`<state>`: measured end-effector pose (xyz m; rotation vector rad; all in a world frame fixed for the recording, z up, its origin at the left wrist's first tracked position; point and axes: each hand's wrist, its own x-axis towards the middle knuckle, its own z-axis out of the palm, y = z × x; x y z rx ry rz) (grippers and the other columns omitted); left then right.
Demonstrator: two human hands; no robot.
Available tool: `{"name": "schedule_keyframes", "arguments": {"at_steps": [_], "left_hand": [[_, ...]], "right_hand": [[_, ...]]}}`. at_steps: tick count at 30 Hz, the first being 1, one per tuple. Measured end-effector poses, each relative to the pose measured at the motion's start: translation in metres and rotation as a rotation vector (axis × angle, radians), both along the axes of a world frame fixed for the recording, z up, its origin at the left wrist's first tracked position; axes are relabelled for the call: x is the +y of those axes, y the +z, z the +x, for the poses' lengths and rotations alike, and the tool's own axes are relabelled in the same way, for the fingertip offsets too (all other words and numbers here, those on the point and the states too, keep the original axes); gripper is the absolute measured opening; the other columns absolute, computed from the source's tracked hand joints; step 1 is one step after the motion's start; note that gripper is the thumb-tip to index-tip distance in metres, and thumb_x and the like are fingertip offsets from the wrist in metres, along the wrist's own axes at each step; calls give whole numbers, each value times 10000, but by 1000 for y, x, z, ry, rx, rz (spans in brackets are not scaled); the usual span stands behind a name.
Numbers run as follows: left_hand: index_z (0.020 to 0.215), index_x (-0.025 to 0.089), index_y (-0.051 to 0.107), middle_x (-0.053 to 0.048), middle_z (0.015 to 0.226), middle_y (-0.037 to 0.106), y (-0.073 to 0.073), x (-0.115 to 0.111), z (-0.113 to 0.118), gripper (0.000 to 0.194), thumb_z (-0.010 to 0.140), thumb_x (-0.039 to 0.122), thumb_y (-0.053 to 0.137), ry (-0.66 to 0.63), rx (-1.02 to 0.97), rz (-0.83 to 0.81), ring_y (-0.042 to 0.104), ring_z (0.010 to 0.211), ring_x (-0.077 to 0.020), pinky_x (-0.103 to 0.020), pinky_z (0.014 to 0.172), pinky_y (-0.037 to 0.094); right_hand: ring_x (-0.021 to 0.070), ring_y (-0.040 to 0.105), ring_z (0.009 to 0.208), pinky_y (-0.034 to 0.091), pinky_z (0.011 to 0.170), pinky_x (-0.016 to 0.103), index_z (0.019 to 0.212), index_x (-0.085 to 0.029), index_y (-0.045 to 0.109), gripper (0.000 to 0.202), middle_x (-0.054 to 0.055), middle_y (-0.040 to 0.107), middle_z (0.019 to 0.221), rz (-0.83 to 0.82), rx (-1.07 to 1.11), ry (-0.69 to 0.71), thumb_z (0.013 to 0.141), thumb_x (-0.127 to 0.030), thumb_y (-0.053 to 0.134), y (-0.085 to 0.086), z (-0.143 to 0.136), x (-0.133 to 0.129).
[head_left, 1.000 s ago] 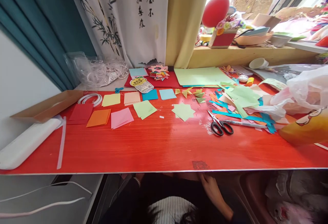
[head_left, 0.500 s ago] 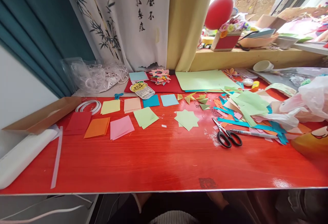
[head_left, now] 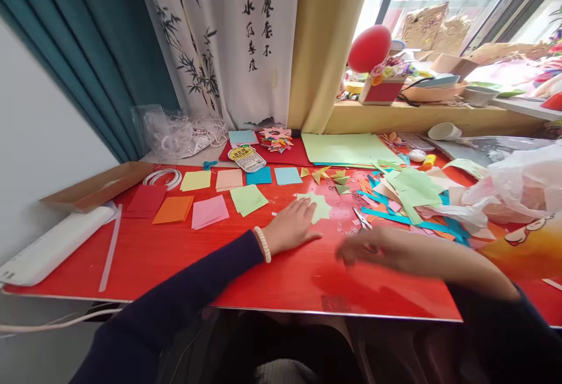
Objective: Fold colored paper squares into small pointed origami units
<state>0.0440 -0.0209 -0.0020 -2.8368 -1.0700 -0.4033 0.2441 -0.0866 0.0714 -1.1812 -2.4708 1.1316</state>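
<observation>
My left hand (head_left: 292, 226), with a beaded bracelet (head_left: 262, 244) at the wrist, lies over the table with its fingers stretched out. Its fingertips rest on the left edge of light green square papers (head_left: 320, 207) fanned into a star shape. My right hand (head_left: 371, 248) hangs over the table to the right, smeared by motion, its fingers bent downward; whether it holds anything is unclear. Just beyond it, the blades of a pair of scissors (head_left: 362, 218) show, the handles hidden behind the hand. Small folded green and yellow paper pieces (head_left: 340, 179) lie beyond the star-shaped papers.
Squares of coloured paper, among them a pink stack (head_left: 209, 212) and an orange stack (head_left: 172, 209), line the left of the red table (head_left: 272, 278). Paper scraps (head_left: 413, 188) and a plastic bag (head_left: 522, 173) crowd the right. Large green sheets (head_left: 351, 148) lie at the back.
Both hands have come up from below the table edge to above the tabletop. The left reached the green papers; the right now covers the scissors' handles. The view has shifted slightly.
</observation>
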Motion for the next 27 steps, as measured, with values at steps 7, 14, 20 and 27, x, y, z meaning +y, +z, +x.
{"name": "schedule_keyframes", "arguments": {"at_steps": [7, 14, 20, 27], "left_hand": [[1013, 107, 548, -97, 933, 656, -18, 12, -20, 259, 930, 262, 357, -66, 14, 89, 635, 889, -208, -319, 766, 514], [1243, 53, 411, -154, 1051, 643, -15, 14, -34, 342, 926, 112, 297, 20, -124, 174, 643, 936, -197, -325, 771, 546], [1195, 62, 498, -135, 1160, 615, 1, 8, -44, 309, 896, 99, 428, -159, -98, 401, 553, 1131, -225, -352, 933, 499], [1167, 167, 554, -93, 1244, 560, 4, 9, -46, 300, 882, 117, 475, -258, -148, 327, 428, 1251, -200, -405, 1062, 368]], "right_hand": [[100, 456, 381, 367, 429, 237, 746, -146, 619, 511, 6, 523, 471, 96, 137, -555, 853, -580, 372, -27, -15, 123], [105, 447, 320, 365, 381, 242, 795, -125, 617, 662, 21, 540, 447, -121, 171, -552, 815, -699, 286, -54, -24, 112], [142, 634, 685, 513, 648, 276, 1259, -196, 417, 576, 35, 625, 830, -508, 509, -565, 783, -478, 577, -55, -37, 97], [130, 551, 798, 425, 717, 253, 941, -185, 624, 244, 11, 603, 855, -478, 645, -534, 769, -358, 621, -56, -39, 93]]}}
